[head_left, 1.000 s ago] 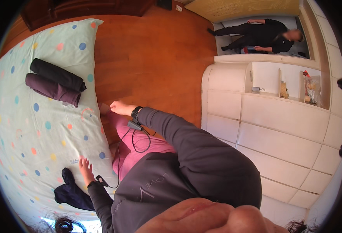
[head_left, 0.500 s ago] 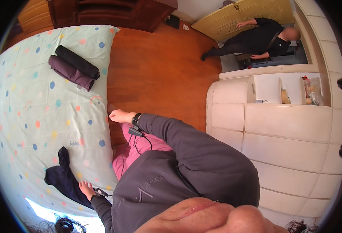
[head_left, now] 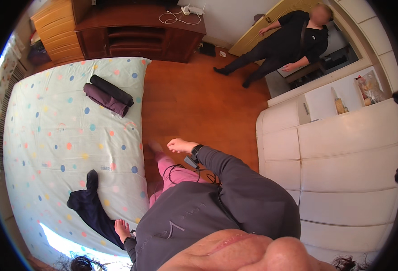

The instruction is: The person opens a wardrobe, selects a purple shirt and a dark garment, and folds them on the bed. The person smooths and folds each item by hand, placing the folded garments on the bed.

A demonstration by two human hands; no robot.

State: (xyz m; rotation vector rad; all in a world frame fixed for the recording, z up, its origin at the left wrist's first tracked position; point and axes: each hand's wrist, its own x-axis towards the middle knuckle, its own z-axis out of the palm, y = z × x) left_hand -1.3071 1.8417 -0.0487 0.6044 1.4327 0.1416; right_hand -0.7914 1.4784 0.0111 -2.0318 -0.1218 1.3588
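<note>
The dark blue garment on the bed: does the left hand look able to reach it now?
Probably yes: the left hand is right beside the dark blue garment, and nothing visible blocks the way between them.

A purple roll of cloth (head_left: 103, 100) and a black roll of cloth (head_left: 112, 91) are lying side by side on the far part of the spotted bed (head_left: 32, 149). A navy garment (head_left: 89, 204) is lying on the bed's near part; the left grip (head_left: 122, 229) is hovering by its end, any contact not showing clearly. The right grip (head_left: 181, 146) is hanging right of the bed, fingers curling. A brown cabinet (head_left: 176, 38) is standing beyond the bed; another person (head_left: 285, 44) is standing beyond it, rightward.
</note>
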